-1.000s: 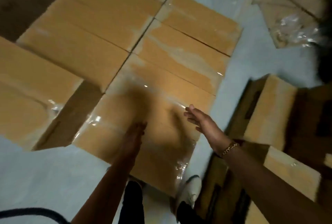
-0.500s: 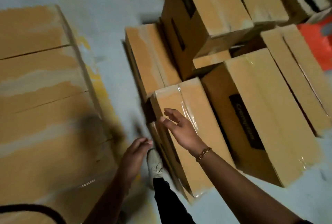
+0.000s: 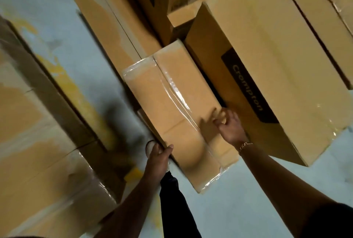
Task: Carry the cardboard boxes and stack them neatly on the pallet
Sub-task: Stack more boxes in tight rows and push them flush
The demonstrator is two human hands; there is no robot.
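Head — box (image 3: 177,104) between both grips (image 3: 159,158) (image 3: 230,126)

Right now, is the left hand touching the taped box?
Touching. The head view shows the left hand gripping the near left edge of the taped box, with no gap.

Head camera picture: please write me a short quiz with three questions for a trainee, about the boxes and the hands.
1. True or false: the dark label on the big box reads "Crompton".
2. Which wrist wears the bracelet? A: the left hand. B: the right hand.
3. Fill in: the long box between the hands is sealed with clear ___.
Key: 1 true; 2 B; 3 tape.
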